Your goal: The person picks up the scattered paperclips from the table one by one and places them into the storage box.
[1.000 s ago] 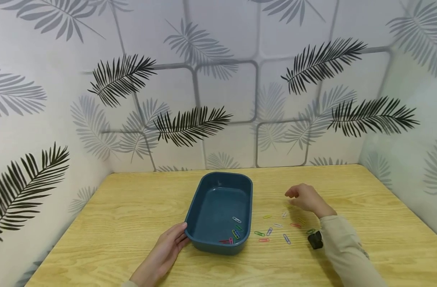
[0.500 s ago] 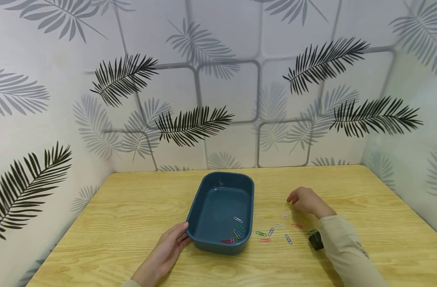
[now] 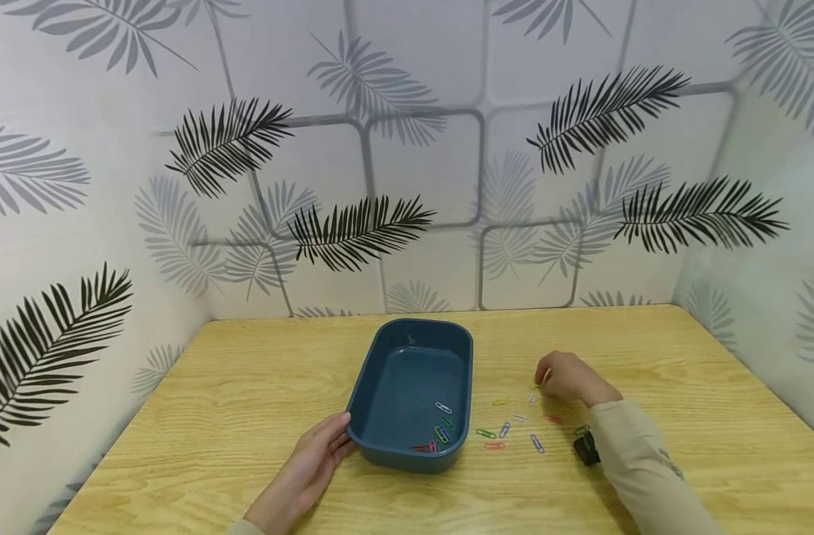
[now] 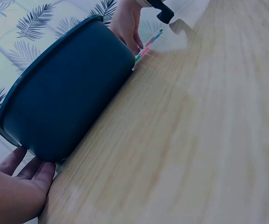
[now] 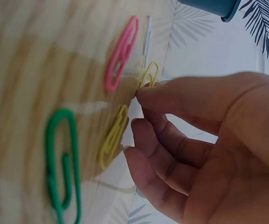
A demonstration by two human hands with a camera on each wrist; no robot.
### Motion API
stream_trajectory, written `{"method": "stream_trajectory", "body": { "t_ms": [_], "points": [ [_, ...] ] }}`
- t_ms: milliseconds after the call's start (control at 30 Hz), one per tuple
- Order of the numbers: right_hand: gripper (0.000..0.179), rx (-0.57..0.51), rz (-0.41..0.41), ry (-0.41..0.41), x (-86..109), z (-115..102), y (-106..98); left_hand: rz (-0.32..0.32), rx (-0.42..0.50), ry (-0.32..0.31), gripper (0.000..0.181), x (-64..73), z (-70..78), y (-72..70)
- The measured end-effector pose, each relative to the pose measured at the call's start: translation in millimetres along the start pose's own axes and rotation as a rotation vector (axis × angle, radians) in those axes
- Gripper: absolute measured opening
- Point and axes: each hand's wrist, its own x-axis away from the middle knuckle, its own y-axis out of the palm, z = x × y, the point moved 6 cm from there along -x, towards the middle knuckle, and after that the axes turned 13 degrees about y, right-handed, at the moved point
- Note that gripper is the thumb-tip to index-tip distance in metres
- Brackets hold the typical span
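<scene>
A deep blue plastic bin (image 3: 414, 401) stands on the wooden table with several coloured paper clips (image 3: 442, 433) at its near end. My left hand (image 3: 311, 464) grips its near left corner; in the left wrist view the thumb is by the rim and the fingers (image 4: 43, 175) lie against the lower wall. To the right of the bin, my right hand (image 3: 570, 377) is down at the table. In the right wrist view its thumb and index finger pinch a yellow paper clip (image 5: 149, 73). Beside the fingertips lies another yellow paper clip (image 5: 113, 137), with a pink clip (image 5: 122, 53) and a green clip (image 5: 63, 163) nearby.
More loose clips, such as a blue clip (image 3: 537, 443) and a red clip (image 3: 552, 420), are spread between the bin and the right forearm. A black device (image 3: 586, 449) sits at the right wrist. Leaf-patterned walls (image 3: 427, 267) enclose the table's back and sides.
My right hand has lowered slightly toward the table, and its thumb and index finger have closed at a yellow paper clip. The left hand and the bin have stayed in place.
</scene>
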Motion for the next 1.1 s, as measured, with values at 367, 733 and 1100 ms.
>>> {"method": "stream_trajectory", "body": {
  "t_ms": [367,733,1100],
  "points": [
    [0.005,0.019,0.004,0.011,2.9,-2.1,-0.5,-0.001,-0.015,-0.009,0.055,-0.6,-0.6,0.2],
    [0.008,-0.037,-0.025,0.038,6.1,-3.7,-3.7,-0.007,-0.004,0.008,0.05,-0.7,0.5,1.3],
    [0.005,-0.078,0.013,0.018,2.3,-1.6,-5.0,-0.01,-0.017,0.0,0.056,-0.2,-0.7,0.1]
  ]
}}
